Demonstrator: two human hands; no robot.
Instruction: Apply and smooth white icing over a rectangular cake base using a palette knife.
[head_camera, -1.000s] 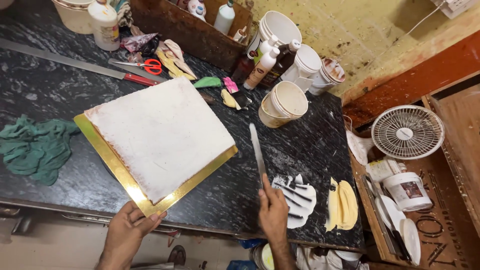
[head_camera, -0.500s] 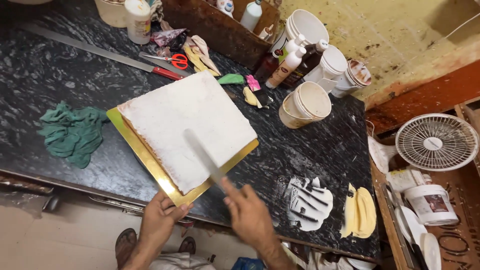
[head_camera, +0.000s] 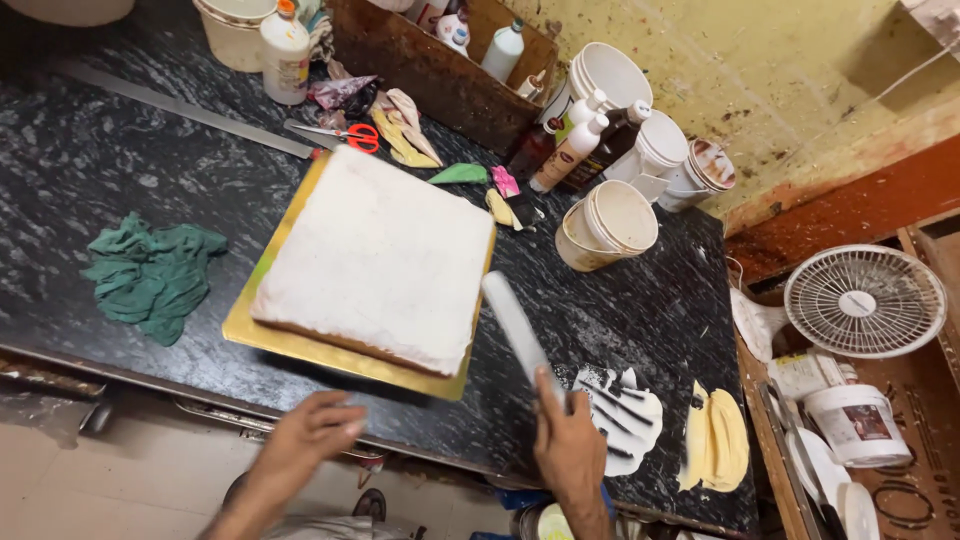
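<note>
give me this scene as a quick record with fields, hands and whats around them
surface: black marbled counter
centre: square white iced cake on a gold board
left hand: open, holds nothing, just off the board's near edge
right hand: grips a long palette knife, blade angled toward the cake's right side
left of cake: crumpled green cloth
behind cake: red-handled scissors, piping bags, squeeze bottles, white buckets
right of hand: white icing smear, yellow icing smear
far right: small white fan
</note>
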